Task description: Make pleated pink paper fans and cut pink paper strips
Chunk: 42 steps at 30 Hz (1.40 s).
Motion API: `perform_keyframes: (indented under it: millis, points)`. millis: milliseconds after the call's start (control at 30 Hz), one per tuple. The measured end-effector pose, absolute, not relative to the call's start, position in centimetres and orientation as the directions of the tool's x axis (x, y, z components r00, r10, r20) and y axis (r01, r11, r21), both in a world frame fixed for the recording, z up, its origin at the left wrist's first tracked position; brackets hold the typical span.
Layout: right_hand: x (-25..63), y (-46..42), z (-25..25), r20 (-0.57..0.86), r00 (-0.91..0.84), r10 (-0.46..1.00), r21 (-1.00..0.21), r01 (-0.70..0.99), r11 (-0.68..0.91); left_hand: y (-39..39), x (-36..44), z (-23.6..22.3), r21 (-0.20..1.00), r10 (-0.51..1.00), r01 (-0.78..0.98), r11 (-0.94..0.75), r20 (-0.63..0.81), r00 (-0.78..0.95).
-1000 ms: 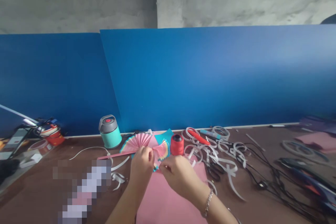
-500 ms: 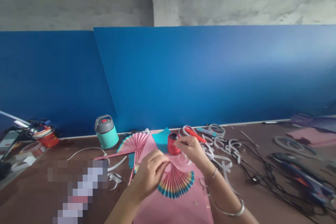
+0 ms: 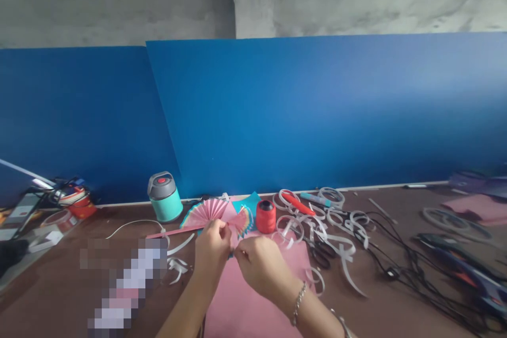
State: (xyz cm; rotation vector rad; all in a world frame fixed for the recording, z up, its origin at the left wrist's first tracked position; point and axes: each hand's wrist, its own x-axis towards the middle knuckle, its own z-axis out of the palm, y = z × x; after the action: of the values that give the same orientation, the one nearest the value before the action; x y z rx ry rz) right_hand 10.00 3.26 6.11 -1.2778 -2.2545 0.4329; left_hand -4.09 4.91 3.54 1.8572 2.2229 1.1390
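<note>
My left hand is closed, its fingertips at the narrow end of a small pleated paper fan, pink with a cream and blue edge. The fan's pleats spread up and to the right, beyond my fingers. Close beside it, my right hand is in a pinch; what its fingers hold is hidden. A larger pleated fan lies behind my left hand on the pink sheet. Just behind my right hand a red spool of thread stands upright.
A teal lidded container stands at the back left. Curled white strips, scissors and a red pen-like tool lie to the right. Black cables run across the right side. A blue panel closes off the back.
The small fan has swung from below my hands to above them, pointing away. My right hand has come down and left from the spool to beside my left hand.
</note>
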Motion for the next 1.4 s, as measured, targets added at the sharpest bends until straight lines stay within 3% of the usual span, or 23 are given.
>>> perform_keyframes:
  millis: [100, 233, 300, 367, 500, 633, 733, 800, 1033, 1167, 1400]
  points:
    - [10.4, 2.9, 6.8, 0.311, -0.441, 0.842, -0.462, 0.704, 0.539, 4.9, -3.9, 3.3, 0.39, 0.873, 0.92, -0.036, 0.461, -0.161]
    - [12.0, 4.0, 8.0, 0.375, -0.36, 0.854, -0.502, 0.695, 0.514, 4.9, -3.8, 3.0, 0.107, 0.822, 0.941, -0.321, 0.524, 0.221]
    - [13.0, 5.1, 8.2, 0.403, -0.316, 0.859, -0.557, 0.661, 0.504, 4.9, -3.9, 2.9, 0.049, 0.766, 0.879, -0.474, 0.515, 0.385]
    - [14.1, 6.4, 8.1, 0.404, -0.252, 0.879, -0.664, 0.581, 0.471, 4.6, -3.8, 3.2, 0.086, 0.716, 0.8, -0.593, 0.511, 0.476]
    - [15.2, 8.6, 7.1, 0.321, -0.191, 0.928, -0.868, 0.333, 0.369, 3.7, -3.4, 4.6, 0.305, 0.7, 0.668, -0.678, 0.545, 0.462]
    - [14.7, 9.2, 6.0, 0.157, -0.216, 0.964, -0.969, 0.155, 0.193, 3.1, -2.9, 5.7, 0.581, 0.765, 0.518, -0.628, 0.583, 0.274]
    - [14.3, 9.1, 5.6, 0.068, -0.204, 0.977, -0.991, 0.101, 0.09, 3.2, -2.9, 5.8, 0.692, 0.802, 0.483, -0.537, 0.596, 0.038]
    - [14.2, 9.1, 5.6, 0.064, -0.18, 0.982, -0.993, 0.087, 0.08, 3.3, -3.0, 5.8, 0.701, 0.813, 0.499, -0.51, 0.581, 0.014]
    - [14.7, 9.1, 6.3, 0.249, -0.119, 0.961, -0.955, 0.136, 0.264, 2.8, -2.7, 6.5, 0.628, 0.858, 0.586, -0.512, 0.406, 0.314]
    - [14.5, 8.5, 6.6, 0.346, -0.189, 0.919, -0.902, 0.203, 0.381, 2.8, -2.7, 6.6, 0.634, 0.877, 0.607, -0.48, 0.331, 0.348]
    - [14.3, 8.5, 6.4, 0.341, -0.174, 0.924, -0.892, 0.249, 0.376, 2.7, -3.2, 7.1, 0.671, 0.892, 0.592, -0.446, 0.277, 0.357]
